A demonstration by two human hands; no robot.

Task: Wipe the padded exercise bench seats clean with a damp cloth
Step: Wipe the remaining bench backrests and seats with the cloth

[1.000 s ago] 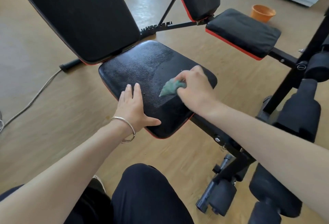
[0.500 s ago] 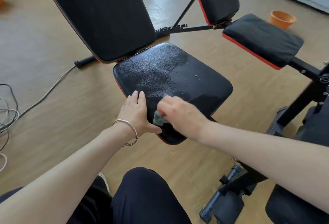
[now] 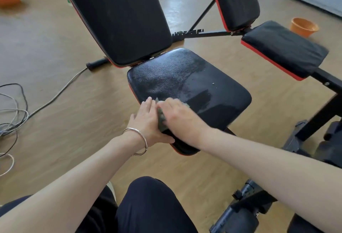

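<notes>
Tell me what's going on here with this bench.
A person is cleaning the near seat pad of a black exercise bench. The right hand grips a green cloth pressed on the pad's near left edge, while the left hand rests flat on the pad right beside it. Wet streaks show across the middle of the pad. The second bench's seat pad, off to the right, has no hand on it.

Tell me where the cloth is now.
In the head view, the green cloth is under the right hand, beside the left hand, on the near seat pad.
</notes>
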